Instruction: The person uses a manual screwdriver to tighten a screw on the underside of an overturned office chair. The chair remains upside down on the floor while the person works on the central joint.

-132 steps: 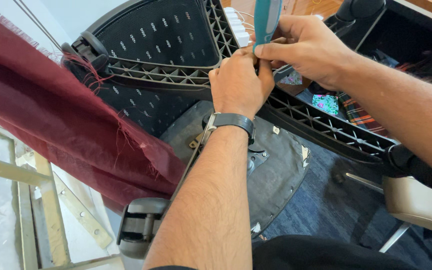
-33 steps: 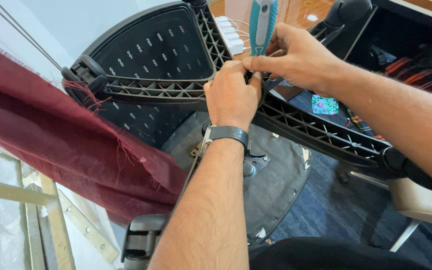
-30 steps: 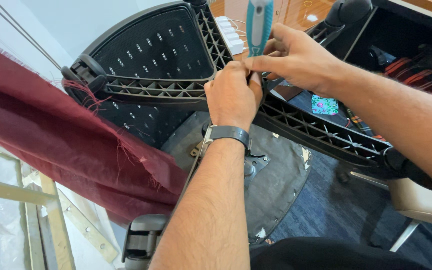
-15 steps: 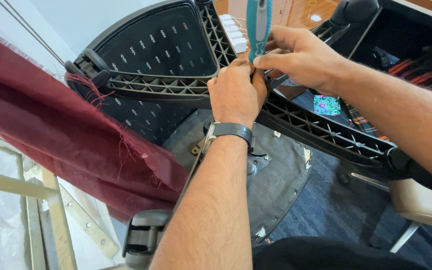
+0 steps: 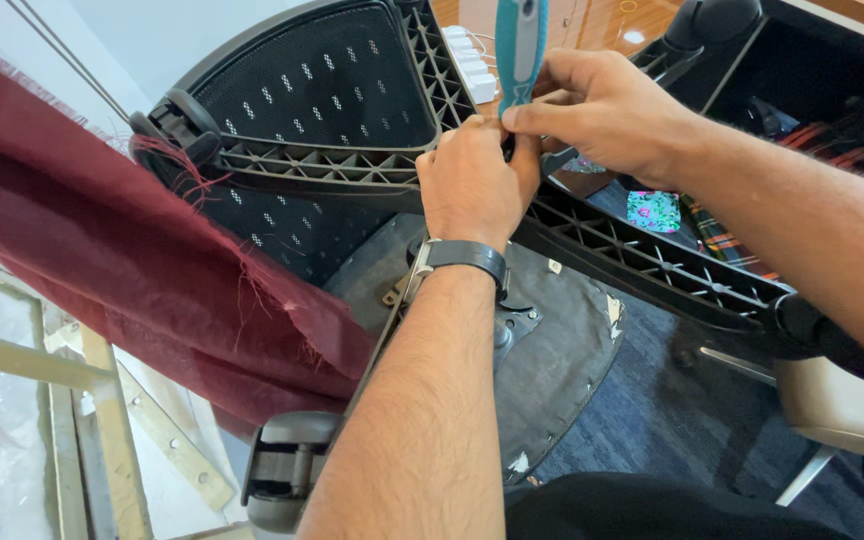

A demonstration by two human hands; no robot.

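Note:
An office chair lies overturned in front of me, its black ribbed star base (image 5: 332,168) facing up and its seat underside (image 5: 562,350) below. My left hand (image 5: 470,185), with a dark watch on the wrist, is closed at the hub of the base. My right hand (image 5: 602,115) pinches a screwdriver with a teal and grey handle (image 5: 520,45) that stands upright over the same hub. The tool's tip is hidden between my two hands.
A dark red frayed cloth (image 5: 102,250) hangs at the left over a window frame (image 5: 12,370). A caster wheel (image 5: 282,470) sits low in the middle. A white power strip (image 5: 470,62) lies behind the base. A beige chair seat (image 5: 842,410) is at right.
The view shifted slightly. Both hands stay at the hub, and the screwdriver has stayed upright with small changes in my right hand's grip.

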